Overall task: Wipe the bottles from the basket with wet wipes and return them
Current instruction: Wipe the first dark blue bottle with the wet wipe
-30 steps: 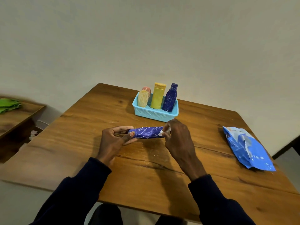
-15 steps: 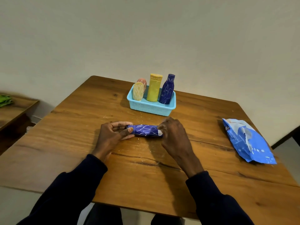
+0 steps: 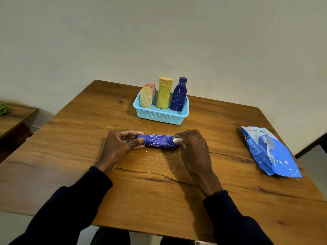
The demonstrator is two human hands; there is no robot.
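A dark blue bottle with white scribbles (image 3: 159, 141) lies on its side on the wooden table (image 3: 159, 191). My left hand (image 3: 120, 145) pinches its left end between thumb and fingers. My right hand (image 3: 192, 147) covers its right end and presses a small white wet wipe (image 3: 177, 139) against it. Behind them stands a light blue basket (image 3: 159, 116) holding a second blue bottle (image 3: 178, 94), a tall yellow bottle (image 3: 164, 92), a pale yellow oval bottle (image 3: 146, 97) and a pinkish one (image 3: 151, 86) behind it.
A blue wet wipes pack (image 3: 269, 151) lies at the table's right edge. White crumbs dot the wood around the hands. A lower wooden surface (image 3: 12, 119) with something green on it sits at the far left. A plain wall rises behind.
The bottle stays held on the table between both hands. My right hand has shifted slightly along its right end with the wipe; the view has moved a little.
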